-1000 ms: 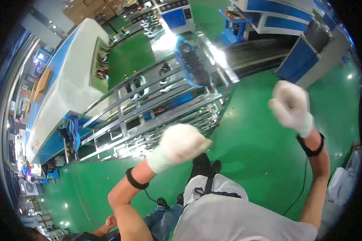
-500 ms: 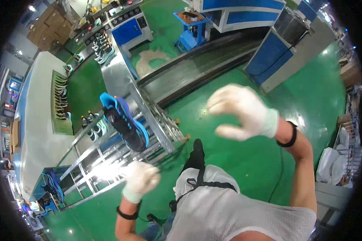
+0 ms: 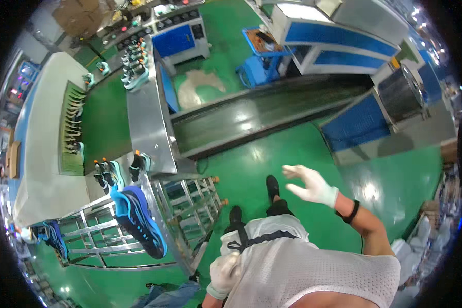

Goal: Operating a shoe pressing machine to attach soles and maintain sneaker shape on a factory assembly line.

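Observation:
My right hand (image 3: pixel 313 187), in a white glove, hangs in the air over the green floor with fingers apart and nothing in them. Close against my waist, my gloved left hand (image 3: pixel 225 273) is curled closed, and nothing shows in it. To its left, a black shoe with bright blue edging (image 3: pixel 141 223) sits at the near end of a metal tube rack (image 3: pixel 161 205), beside a purple-blue one that it partly covers. Neither hand touches the shoes or the rack.
A steel table (image 3: pixel 149 118) carries several teal-soled shoes (image 3: pixel 135 72) at its far end. A conveyor belt (image 3: pixel 262 110) runs ahead of me. Beyond stands a blue cart (image 3: pixel 259 69); a blue-panelled machine (image 3: pixel 357 123) is to the right. Another person's jeans (image 3: pixel 172 296) show at the lower edge.
My left hand has moved from beside the rack to my waist. My right hand has come lower and its fingers stay apart. The view has shifted, and the blue-edged shoes now appear lower.

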### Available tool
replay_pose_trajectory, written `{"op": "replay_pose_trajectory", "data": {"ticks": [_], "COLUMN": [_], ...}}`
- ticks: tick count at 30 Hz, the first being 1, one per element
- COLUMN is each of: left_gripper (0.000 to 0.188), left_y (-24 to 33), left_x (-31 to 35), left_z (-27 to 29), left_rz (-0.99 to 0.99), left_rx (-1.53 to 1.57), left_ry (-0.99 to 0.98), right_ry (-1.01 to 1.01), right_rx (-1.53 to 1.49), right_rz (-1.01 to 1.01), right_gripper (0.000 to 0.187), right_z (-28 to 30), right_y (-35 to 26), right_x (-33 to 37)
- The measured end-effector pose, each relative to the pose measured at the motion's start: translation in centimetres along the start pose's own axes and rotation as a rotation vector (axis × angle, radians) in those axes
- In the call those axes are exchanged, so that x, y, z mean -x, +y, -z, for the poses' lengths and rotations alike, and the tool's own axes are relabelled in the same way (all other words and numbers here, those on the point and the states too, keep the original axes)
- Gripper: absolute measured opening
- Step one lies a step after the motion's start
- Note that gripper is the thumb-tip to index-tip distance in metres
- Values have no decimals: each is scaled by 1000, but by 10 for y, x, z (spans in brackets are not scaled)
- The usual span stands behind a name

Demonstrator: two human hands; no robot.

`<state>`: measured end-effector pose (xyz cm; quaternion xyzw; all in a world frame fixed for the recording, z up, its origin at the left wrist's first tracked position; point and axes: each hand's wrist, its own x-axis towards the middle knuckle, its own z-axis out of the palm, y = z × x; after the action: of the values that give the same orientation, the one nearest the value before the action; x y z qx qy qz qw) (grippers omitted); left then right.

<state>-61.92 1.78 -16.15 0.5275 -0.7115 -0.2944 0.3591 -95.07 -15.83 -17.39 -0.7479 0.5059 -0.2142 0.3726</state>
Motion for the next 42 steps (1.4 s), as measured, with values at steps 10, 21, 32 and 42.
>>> {"op": "replay_pose_trajectory", "data": {"ticks": [10, 21, 32, 42], "left_gripper": [42, 36, 34, 35], "left_y": [-138, -277, -354, -385], "left_x": [-76, -44, -200, -286], "left_z": [-164, -214, -154, -111], "left_rz": [862, 1194, 1185, 1245], "left_rx": [-31, 31, 392, 214], "left_ry": [37, 139, 621, 832], "right_ry": [-627, -1152, -604, -689], "right_rx": [93, 824, 359, 279], "right_rz": [701, -380, -88, 90], "right_gripper": [23, 53, 40, 45], "right_z": [-126, 37, 37, -13], "right_y": [96, 392, 257, 221], "right_x": [-234, -233, -470, -700]}}
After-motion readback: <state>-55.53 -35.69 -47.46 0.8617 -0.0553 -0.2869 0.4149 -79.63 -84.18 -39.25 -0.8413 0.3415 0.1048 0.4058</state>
